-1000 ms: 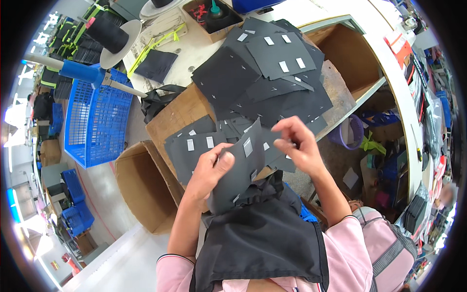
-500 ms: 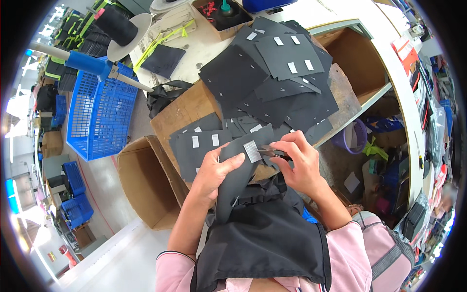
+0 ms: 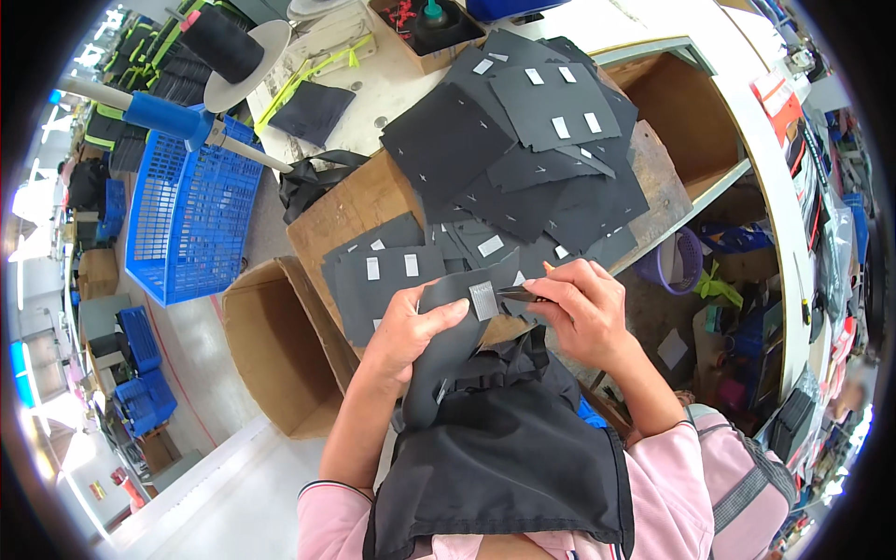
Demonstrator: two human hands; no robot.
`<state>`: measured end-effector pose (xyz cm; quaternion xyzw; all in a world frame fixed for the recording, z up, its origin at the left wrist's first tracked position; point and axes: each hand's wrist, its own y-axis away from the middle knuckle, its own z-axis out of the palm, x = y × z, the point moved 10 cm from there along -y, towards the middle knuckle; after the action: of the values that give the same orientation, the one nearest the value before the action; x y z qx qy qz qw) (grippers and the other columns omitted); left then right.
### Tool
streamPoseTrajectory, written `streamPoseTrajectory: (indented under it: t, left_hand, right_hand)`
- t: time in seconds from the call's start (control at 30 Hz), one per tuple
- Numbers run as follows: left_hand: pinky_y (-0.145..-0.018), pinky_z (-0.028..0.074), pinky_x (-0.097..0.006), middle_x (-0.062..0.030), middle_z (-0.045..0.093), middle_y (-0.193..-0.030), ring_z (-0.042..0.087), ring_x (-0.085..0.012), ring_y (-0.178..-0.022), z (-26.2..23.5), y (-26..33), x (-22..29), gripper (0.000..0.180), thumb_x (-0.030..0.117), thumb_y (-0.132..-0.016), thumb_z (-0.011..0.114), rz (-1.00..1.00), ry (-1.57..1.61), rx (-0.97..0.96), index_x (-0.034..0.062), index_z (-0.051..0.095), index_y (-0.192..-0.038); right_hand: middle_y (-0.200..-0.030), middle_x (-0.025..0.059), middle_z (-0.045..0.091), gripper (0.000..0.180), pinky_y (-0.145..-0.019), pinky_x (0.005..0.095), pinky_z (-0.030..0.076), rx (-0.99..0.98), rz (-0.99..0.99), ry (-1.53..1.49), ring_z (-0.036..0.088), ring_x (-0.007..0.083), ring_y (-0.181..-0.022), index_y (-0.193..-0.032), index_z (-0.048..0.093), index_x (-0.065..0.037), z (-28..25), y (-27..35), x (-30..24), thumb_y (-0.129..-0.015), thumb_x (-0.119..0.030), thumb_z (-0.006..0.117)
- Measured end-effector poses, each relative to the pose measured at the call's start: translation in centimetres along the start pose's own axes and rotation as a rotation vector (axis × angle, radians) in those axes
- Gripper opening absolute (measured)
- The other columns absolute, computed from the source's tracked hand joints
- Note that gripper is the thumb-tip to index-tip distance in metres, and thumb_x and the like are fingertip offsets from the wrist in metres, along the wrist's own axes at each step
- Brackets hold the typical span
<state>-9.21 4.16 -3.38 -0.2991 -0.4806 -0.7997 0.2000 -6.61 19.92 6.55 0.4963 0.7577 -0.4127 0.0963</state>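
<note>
My left hand (image 3: 411, 334) grips a dark grey fabric piece (image 3: 446, 347), thumb on top, with the piece bent and hanging down toward my lap. A whitish rectangular patch (image 3: 483, 301) is attached near its upper edge. My right hand (image 3: 590, 313) is closed around small thread snips (image 3: 519, 294), whose tips point left, close to the right edge of that patch. Past my hands lies a pile of similar grey pieces (image 3: 467, 140), some with small white patches and others with pale thread marks. More patched pieces (image 3: 387, 294) lie just beyond my left hand.
A wooden board (image 3: 322, 205) lies under the pile. An open cardboard box (image 3: 271, 345) stands at the left, near a blue plastic basket (image 3: 191, 210). Black thread on a cone (image 3: 224, 51) stands at upper left. A purple basket (image 3: 674, 261) sits beneath the table at right.
My right hand and the snips have shifted slightly right, and the blades look closer together. The fabric piece has tilted and curled a little in my left hand.
</note>
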Motion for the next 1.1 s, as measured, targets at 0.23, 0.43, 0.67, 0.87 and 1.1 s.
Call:
streamPoseTrajectory:
  t: [0.23, 0.43, 0.67, 0.87, 1.1]
  left_hand:
    - [-0.074, 0.049, -0.024, -0.007, 0.064, -0.092, 0.061, -0.0109, -0.083, 0.4, 0.0, 0.2, 0.033, 0.008, -0.08, 0.063, -0.015, -0.054, -0.021, -0.0057, 0.058, -0.11]
    - [-0.074, 0.05, -0.025, -0.0088, 0.064, -0.092, 0.062, -0.013, -0.08, 0.7, -0.1, 0.2, 0.033, 0.009, -0.076, 0.066, -0.022, -0.083, -0.025, -0.0064, 0.06, -0.105]
    - [-0.08, 0.046, -0.026, -0.0067, 0.064, -0.094, 0.059, -0.0121, -0.086, 0.6, -0.4, 0.1, 0.032, 0.011, -0.077, 0.066, -0.058, -0.107, -0.047, -0.0037, 0.061, -0.105]
    - [-0.079, 0.046, -0.026, -0.0067, 0.065, -0.093, 0.06, -0.0129, -0.084, 0.7, -0.6, 0.4, 0.037, 0.013, -0.073, 0.073, -0.004, -0.165, -0.062, -0.0037, 0.061, -0.104]
    - [-0.08, 0.045, -0.026, -0.007, 0.065, -0.094, 0.06, -0.0132, -0.084, 1.5, -0.8, -0.1, 0.037, 0.014, -0.073, 0.073, -0.087, -0.164, -0.113, -0.0036, 0.062, -0.103]
  right_hand:
    - [-0.078, 0.0021, 0.058, 0.035, -0.05, 0.0276, 0.037, -0.124, -0.082, 0.038, 0.054, 0.0158, -0.059, -0.092, 0.064, -0.008, 0.2, -0.6, -0.3, -0.06, -0.012, 0.076]
    - [-0.078, 0.0006, 0.059, 0.034, -0.05, 0.0273, 0.036, -0.123, -0.116, 0.023, 0.056, 0.0138, -0.06, -0.091, 0.064, -0.009, 0.2, -0.5, -0.5, -0.06, -0.013, 0.077]
    - [-0.077, -0.0015, 0.056, 0.026, -0.05, 0.0268, 0.038, -0.142, -0.129, 0.068, 0.053, 0.0131, -0.059, -0.089, 0.065, -0.009, -0.2, -0.6, -0.6, -0.064, -0.013, 0.072]
    - [-0.077, -0.0017, 0.056, 0.022, -0.051, 0.0271, 0.039, -0.12, -0.15, 0.065, 0.054, 0.0131, -0.058, -0.088, 0.066, -0.009, -0.5, -0.7, -1.1, -0.066, -0.012, 0.07]
    - [-0.077, -0.0005, 0.057, 0.022, -0.05, 0.0269, 0.04, -0.128, -0.179, 0.007, 0.055, 0.0143, -0.059, -0.088, 0.066, -0.008, 0.5, -0.6, -1.5, -0.066, -0.007, 0.071]
